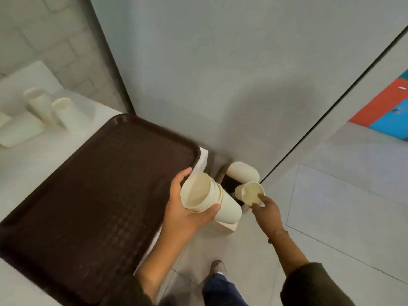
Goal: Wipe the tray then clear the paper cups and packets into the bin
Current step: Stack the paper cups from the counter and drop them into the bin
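Several nested paper cups (205, 195) are gripped sideways in the left hand (183, 208), beside the brown tray (88, 195). One cup (250, 193) is pinched at its rim by the right hand (268, 212) above the open bin (229, 184).

white counter (33, 155); grey wall (220, 62); tiled floor (331, 206)

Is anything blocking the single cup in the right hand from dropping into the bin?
Nothing visible does. The right hand pinches the single cup over the dark opening of the bin; the white lid stands beyond it, and the cup stack in the left hand sits to one side.
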Action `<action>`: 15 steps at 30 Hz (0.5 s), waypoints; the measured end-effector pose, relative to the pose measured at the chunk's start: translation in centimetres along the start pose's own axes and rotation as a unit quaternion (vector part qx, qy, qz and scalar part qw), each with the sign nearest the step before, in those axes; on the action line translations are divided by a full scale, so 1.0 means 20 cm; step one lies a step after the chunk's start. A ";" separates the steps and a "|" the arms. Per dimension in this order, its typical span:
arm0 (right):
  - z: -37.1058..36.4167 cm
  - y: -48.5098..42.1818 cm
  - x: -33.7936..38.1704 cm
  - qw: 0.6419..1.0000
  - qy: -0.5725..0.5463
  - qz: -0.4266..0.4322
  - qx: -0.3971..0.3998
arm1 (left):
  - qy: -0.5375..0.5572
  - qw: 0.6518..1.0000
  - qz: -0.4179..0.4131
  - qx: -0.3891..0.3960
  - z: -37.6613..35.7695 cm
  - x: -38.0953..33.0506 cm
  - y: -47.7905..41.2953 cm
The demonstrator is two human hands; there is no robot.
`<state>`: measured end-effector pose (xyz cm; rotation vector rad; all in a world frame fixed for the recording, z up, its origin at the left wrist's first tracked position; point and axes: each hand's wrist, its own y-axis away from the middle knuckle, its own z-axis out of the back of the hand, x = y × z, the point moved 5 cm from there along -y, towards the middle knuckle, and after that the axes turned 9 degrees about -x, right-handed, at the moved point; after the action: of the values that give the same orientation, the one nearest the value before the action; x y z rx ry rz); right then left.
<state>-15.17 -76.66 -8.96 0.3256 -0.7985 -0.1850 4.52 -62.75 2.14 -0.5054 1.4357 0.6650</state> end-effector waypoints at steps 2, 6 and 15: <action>-0.10 -0.10 -0.07 0.999 0.027 -0.014 0.041 | -0.026 1.000 0.016 0.007 -0.10 0.12 -0.02; -0.31 -0.30 -0.15 0.995 0.042 -0.017 0.093 | -0.061 0.995 0.085 0.003 -0.25 0.46 -0.04; -0.58 -0.52 -0.31 0.979 0.073 -0.029 0.187 | -0.166 0.979 0.117 -0.009 -0.48 0.86 -0.26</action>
<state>-11.37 -82.12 -24.29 0.7099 -0.6768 -0.0620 1.34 -71.15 -16.20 -0.2252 1.1821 0.9066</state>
